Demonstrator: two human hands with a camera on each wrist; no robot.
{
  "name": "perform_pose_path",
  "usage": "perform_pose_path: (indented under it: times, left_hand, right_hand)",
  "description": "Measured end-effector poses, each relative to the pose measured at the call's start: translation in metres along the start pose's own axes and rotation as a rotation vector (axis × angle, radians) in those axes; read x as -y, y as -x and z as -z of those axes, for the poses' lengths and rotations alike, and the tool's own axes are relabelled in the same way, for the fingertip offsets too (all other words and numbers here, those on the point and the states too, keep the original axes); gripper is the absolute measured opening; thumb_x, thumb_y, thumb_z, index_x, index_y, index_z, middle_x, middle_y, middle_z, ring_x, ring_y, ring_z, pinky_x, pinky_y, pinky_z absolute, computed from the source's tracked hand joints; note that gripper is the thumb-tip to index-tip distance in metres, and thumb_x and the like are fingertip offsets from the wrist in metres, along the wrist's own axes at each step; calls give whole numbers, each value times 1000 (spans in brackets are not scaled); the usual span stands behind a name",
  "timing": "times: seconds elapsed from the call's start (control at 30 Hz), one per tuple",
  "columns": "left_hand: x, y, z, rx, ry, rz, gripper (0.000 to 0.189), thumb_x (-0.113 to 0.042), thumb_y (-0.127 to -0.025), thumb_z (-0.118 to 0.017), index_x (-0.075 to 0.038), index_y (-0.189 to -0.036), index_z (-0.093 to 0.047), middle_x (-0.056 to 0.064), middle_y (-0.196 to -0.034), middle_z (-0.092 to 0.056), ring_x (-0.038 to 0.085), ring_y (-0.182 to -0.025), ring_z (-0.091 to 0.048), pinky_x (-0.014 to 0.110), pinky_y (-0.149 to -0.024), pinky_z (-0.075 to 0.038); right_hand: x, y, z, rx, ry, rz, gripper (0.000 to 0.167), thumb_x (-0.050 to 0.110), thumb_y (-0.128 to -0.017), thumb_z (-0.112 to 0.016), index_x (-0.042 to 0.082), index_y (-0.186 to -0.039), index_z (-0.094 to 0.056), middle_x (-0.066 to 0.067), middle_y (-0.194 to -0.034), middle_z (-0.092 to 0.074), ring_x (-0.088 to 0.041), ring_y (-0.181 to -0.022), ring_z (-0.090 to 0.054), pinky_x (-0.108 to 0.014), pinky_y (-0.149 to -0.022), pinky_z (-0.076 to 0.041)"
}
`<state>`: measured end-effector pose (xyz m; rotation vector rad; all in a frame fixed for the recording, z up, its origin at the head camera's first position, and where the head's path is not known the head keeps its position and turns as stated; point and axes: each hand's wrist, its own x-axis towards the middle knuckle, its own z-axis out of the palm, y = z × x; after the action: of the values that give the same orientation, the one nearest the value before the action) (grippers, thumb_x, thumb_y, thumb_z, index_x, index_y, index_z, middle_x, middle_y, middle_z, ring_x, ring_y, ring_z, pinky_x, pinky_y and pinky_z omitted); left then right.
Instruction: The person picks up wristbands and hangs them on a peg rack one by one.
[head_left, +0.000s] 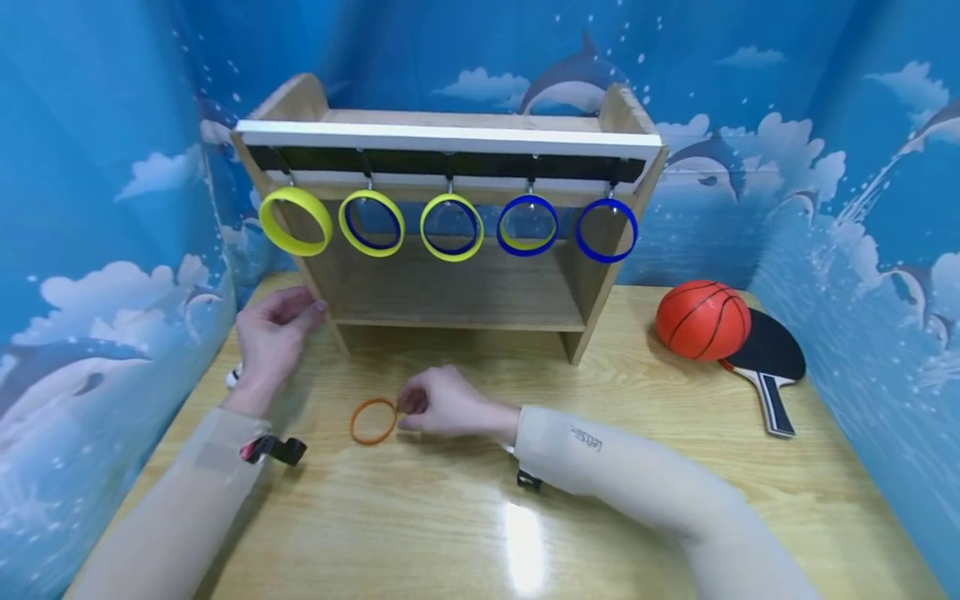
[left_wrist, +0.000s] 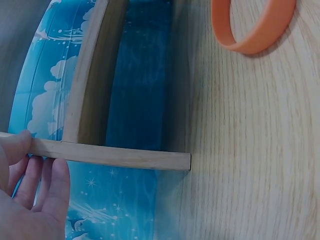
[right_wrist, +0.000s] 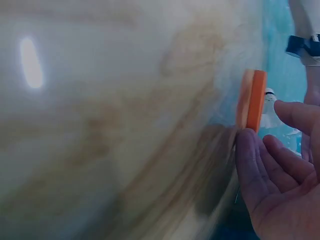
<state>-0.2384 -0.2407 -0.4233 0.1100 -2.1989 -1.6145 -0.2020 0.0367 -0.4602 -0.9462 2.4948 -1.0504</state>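
An orange ring (head_left: 373, 421) lies flat on the wooden table. My right hand (head_left: 447, 402) is at the ring's right side, its fingertips touching or almost touching the rim. In the right wrist view the thumb (right_wrist: 295, 114) stands apart from the orange ring (right_wrist: 257, 100). My left hand (head_left: 277, 333) is at the left side panel of a wooden shelf (head_left: 457, 323). The left wrist view has its thumb and fingers (left_wrist: 56, 182) on opposite sides of that panel (left_wrist: 125, 154), pinching its edge. Yellow rings (head_left: 296, 221) and blue rings (head_left: 607, 230) hang from hooks along the shelf's front.
At the right, a red basketball (head_left: 702, 321) sits beside a black table tennis paddle (head_left: 772, 358). A white object like a shuttlecock (right_wrist: 270, 107) stands near my left wrist. Blue dolphin-print sheets (head_left: 862, 167) enclose the table (head_left: 420, 517).
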Motion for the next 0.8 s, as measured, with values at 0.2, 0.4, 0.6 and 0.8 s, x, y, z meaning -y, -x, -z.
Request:
perform_pose_path:
  times: [0.2,0.4,0.6,0.8]
  left_hand:
    - [-1,0,0,-1,-1,0,24,-12,-99,-85,-5,-121,-82,-36,-84,-75,-11,-80,-75,9,-72,-59]
    - [-1,1,0,4,-16,16,27,-14,-100,-85,-4,-124,-81,-36,-84,-75,-11,-79,-74,9,-72,-59]
    - [-1,0,0,-1,-26,20,29,-14,-100,-85,-2,-126,-81,-36,-84,-74,-11,-79,-74,9,-71,-59]
    - [-2,1,1,4,-36,22,30,-14,-101,-84,-1,-127,-80,-37,-84,-73,-11,-78,-74,9,-72,-59]
  right_hand:
    - [-11,-26,-19,-63,129,-50,17,35,-94,-88,18,-97,-85,8,-88,-85,-1,-77,-71,-17,-75,-56]
    - [-39,-54,-44,-92,240,-118,18,46,-90,-89,35,-78,-81,23,-73,-73,-2,-73,-66,-19,-68,-52]
    - [-49,-62,-50,-130,282,-128,25,44,-87,-90,44,-68,-73,29,-66,-65,-4,-72,-63,-17,-65,-48]
    - [-51,-60,-50,-140,250,-115,24,45,-85,-89,45,-68,-73,30,-66,-65,-2,-73,-62,-18,-68,-50]
